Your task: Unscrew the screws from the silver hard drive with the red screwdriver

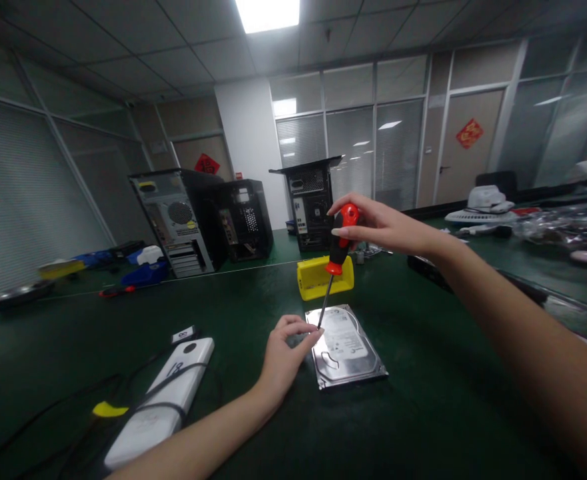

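Over HDD [349,345], R grip [373,224] clasps screwdriver [339,255], L grip [282,352] pinches shaft [326,299] nr tip [319,325]; w/ tilt, tip could slip, scratch HDD or jab fingers [302,328].

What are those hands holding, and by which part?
The right hand holds the screwdriver by its handle. The left hand is at its tip; whether it grips there is unclear.

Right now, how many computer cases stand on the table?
3: the tall left case, the black middle case beside it, and the right case beyond the yellow bin. Others could be hidden behind.
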